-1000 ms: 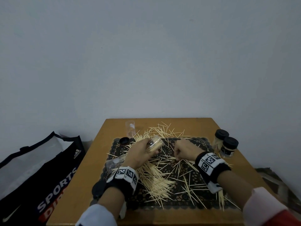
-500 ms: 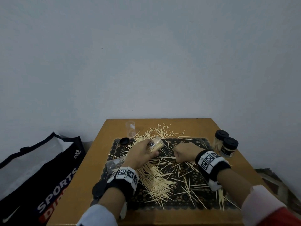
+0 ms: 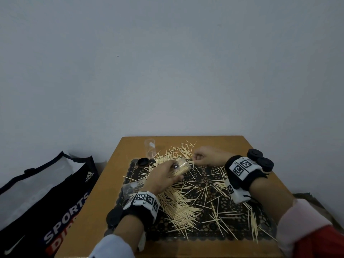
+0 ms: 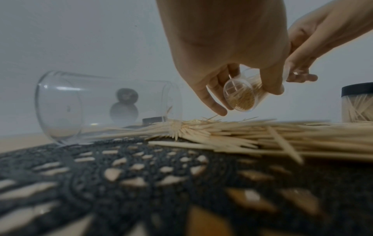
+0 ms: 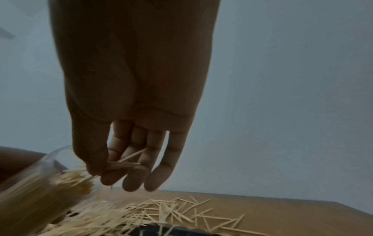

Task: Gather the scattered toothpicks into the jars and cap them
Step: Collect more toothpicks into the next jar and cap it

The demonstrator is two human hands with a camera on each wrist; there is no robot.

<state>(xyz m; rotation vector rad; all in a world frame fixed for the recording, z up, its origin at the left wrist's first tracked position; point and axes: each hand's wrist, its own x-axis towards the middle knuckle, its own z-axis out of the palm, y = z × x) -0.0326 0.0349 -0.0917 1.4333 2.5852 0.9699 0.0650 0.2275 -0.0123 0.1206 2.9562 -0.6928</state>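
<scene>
Toothpicks point(image 3: 183, 205) lie scattered over a black lace mat point(image 3: 210, 233) on the wooden table. My left hand point(image 3: 163, 178) grips a small clear jar point(image 3: 183, 166), tilted with its mouth to the right and partly filled with toothpicks point(image 4: 241, 99). My right hand point(image 3: 202, 158) pinches a small bundle of toothpicks point(image 5: 123, 165) at the jar's mouth point(image 5: 60, 167). An empty clear jar point(image 4: 96, 105) lies on its side at the mat's left edge. Another empty jar point(image 3: 149, 149) stands at the back left. Two jars with black caps point(image 3: 259, 161) stand at the right.
A loose black cap point(image 3: 143, 162) lies near the back left of the mat, another black cap point(image 3: 114, 216) at the front left by my left wrist. A black sports bag point(image 3: 44, 200) stands on the floor left of the table. A grey wall rises behind.
My right hand has lifted from the mat and moved up and left to the jar's mouth with a pinch of toothpicks. The left hand has held the jar nearly still.
</scene>
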